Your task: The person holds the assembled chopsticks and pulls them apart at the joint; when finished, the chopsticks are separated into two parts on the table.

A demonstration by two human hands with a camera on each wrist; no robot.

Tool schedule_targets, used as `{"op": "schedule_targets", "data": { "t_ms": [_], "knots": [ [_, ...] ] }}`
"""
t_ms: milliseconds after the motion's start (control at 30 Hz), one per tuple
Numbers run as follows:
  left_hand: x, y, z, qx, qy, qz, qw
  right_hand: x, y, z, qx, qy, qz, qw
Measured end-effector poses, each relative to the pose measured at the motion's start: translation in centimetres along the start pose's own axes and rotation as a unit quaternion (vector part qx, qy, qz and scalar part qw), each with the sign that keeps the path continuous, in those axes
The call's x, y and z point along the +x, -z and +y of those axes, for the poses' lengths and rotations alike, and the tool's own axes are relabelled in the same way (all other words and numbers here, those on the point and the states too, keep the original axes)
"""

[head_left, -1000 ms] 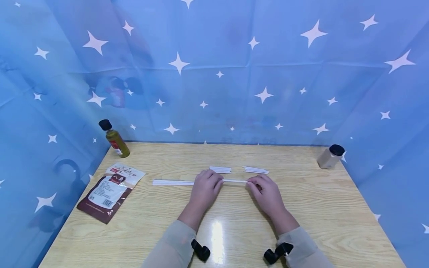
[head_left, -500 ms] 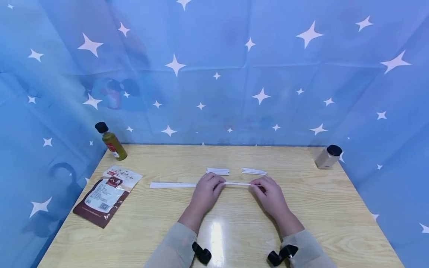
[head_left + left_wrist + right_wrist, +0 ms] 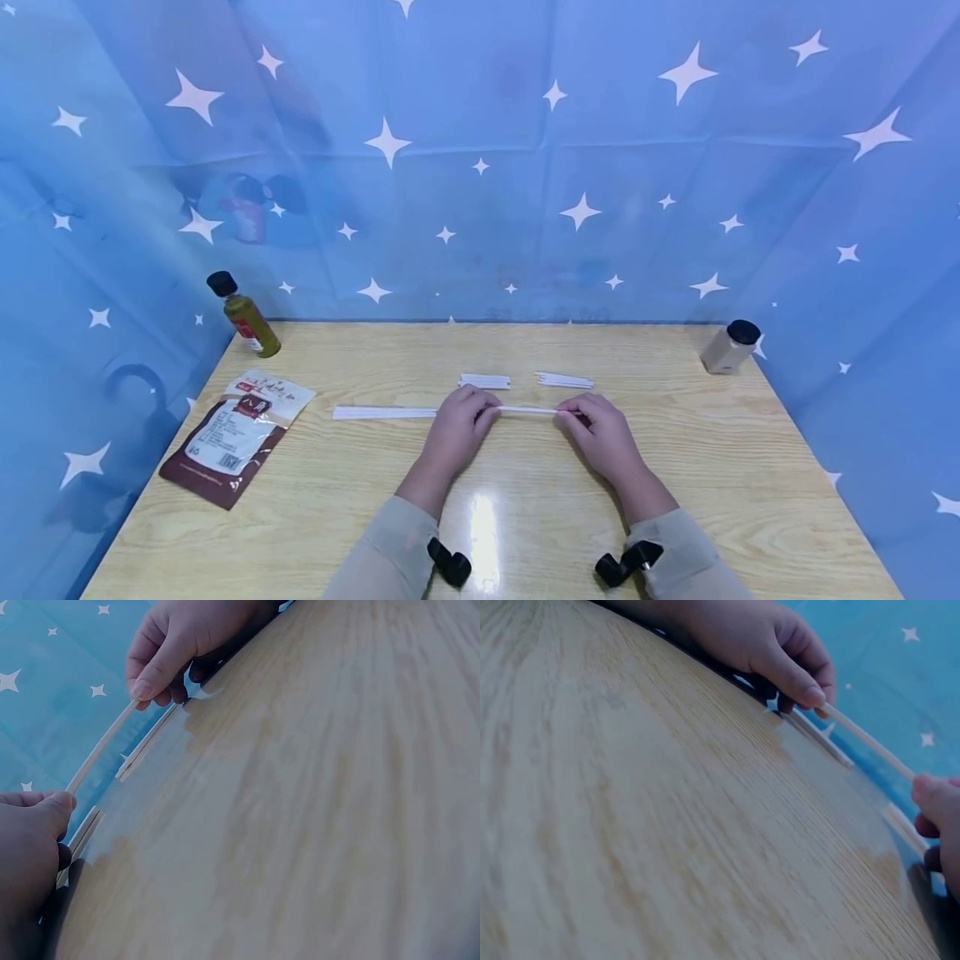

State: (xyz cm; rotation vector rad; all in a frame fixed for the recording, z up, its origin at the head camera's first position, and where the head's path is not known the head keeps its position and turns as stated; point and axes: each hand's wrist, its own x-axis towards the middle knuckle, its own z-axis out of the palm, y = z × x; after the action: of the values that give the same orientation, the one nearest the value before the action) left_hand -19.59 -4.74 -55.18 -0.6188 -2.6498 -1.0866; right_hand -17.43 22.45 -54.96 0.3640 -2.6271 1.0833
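Observation:
Between both hands stretches a thin white stick [image 3: 528, 409], held level just above the table and slightly bowed in the left wrist view. My left hand [image 3: 459, 425] pinches its left part between thumb and fingers; my right hand [image 3: 602, 437] pinches the right end. The wrist views show the stick [image 3: 103, 744] raised off the tabletop. Left of my left hand lies a row of long white sticks [image 3: 384, 412], its right end hidden by that hand. Behind the hands lie two short white bundles, a left one [image 3: 484, 382] and a right one [image 3: 564, 380].
A brown and white packet [image 3: 236, 437] lies at the left of the wooden table [image 3: 675, 517]. A black-capped bottle [image 3: 252, 325] stands at the back left corner, and a black-lidded jar [image 3: 727, 350] at the back right. A blue starred curtain [image 3: 480, 200] encloses the table.
The head view has shifted slightly. My right hand has moved a little to the right, so slightly more stick shows between the hands. Both hands keep their pinch.

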Motion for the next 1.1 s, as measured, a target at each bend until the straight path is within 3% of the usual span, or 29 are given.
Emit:
{"op": "schedule_targets", "data": {
  "t_ms": [367, 567, 667, 900, 1100],
  "knots": [
    [0.0, -0.3, -0.1, -0.007, 0.005, -0.023, 0.9997, -0.4, 0.2, 0.2, 0.004, 0.004, 0.004, 1.0],
    [0.1, 0.3, -0.6, -0.038, 0.034, 0.03, 0.9982, 0.1, 0.6, 0.9, 0.017, -0.04, 0.035, 0.998],
    [0.3, 0.3, -0.7, -0.039, 0.035, 0.034, 0.9981, 0.2, 1.0, 1.2, 0.024, -0.048, 0.039, 0.998],
    [0.3, -0.1, -0.5, -0.018, 0.024, 0.036, 0.9989, 0.3, 1.0, 1.1, 0.012, -0.013, 0.039, 0.999],
    [0.2, -0.1, -0.3, 0.023, -0.027, 0.104, 0.9939, 0.7, 0.8, 0.8, -0.012, 0.016, 0.043, 0.999]
  ]
}}
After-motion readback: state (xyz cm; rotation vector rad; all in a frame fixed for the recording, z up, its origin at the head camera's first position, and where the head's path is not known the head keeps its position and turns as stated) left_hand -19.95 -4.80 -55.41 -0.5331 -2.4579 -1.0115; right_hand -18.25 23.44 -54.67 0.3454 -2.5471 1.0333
